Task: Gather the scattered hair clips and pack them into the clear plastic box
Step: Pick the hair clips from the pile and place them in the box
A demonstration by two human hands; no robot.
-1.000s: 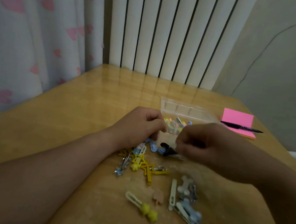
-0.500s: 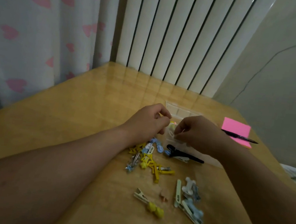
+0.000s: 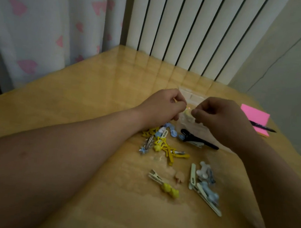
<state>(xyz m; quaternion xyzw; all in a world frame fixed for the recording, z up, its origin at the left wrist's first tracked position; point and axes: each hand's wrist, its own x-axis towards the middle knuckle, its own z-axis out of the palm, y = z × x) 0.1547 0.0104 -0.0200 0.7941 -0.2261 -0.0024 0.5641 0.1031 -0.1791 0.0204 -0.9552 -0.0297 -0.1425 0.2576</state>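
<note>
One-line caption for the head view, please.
Left hand and right hand, both curled, close together at the clear plastic box, hair clips scattered on the wooden table.

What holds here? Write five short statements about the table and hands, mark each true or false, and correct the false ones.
1. A black hair clip lies close to the clear plastic box. True.
2. The pink pad lies left of both hands. False: the pink sticky pad lies to their right, with a pen across it.
3. Every clip is already packed away. False: yellow star clips and many others lie on the table.
4. The left hand and right hand have curled fingers and are close together at the box. True.
5. A curtain with pink hearts hangs at the left. True.
</note>
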